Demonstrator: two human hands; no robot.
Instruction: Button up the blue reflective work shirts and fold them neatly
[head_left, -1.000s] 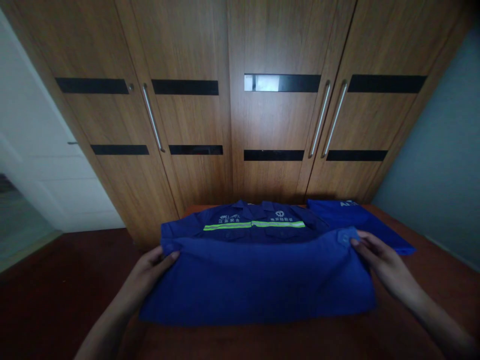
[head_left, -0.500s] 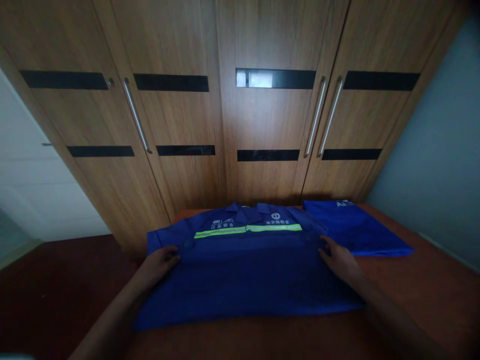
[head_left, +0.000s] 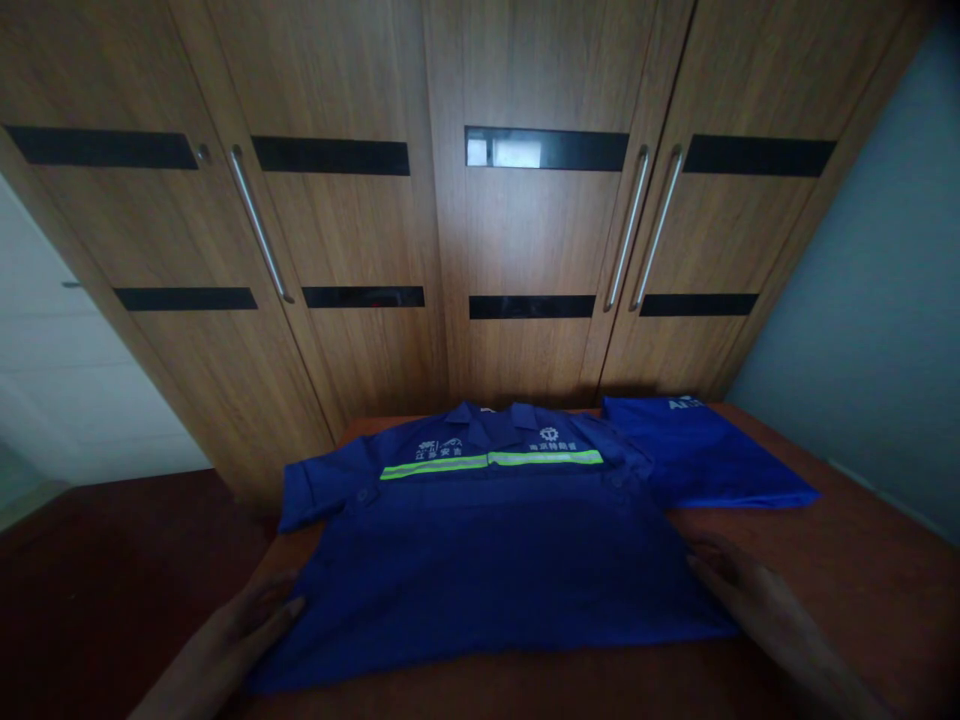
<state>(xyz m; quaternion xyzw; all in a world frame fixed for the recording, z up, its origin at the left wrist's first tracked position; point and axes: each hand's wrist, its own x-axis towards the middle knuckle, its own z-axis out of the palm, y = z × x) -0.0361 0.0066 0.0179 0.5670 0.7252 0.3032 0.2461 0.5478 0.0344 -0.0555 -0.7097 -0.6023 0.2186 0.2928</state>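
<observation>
A dark blue short-sleeved work shirt (head_left: 480, 560) lies spread front side up, its collar at the far end. A yellow-green and silver reflective strip (head_left: 491, 462) crosses the chest below white printed lettering. At the near left edge of the shirt is my left hand (head_left: 232, 640), thumb and fingers apart, the thumb touching the cloth. Beside the lower right edge, my right hand (head_left: 750, 595) rests with its fingers loosely bent and apart. Neither hand visibly grips the fabric.
The shirt lies on a reddish-brown table (head_left: 862, 580). Behind its right sleeve is a folded bright blue cloth item (head_left: 720, 455) with pale lettering. A wooden wardrobe (head_left: 375, 360) with metal handles stands at the back, and a pale wall (head_left: 847, 330) is on the right.
Both hands have moved from beside the sleeves down toward the near corners and farther apart. The left sleeve now lies uncovered, and the shirt's lower edge sits slightly closer.
</observation>
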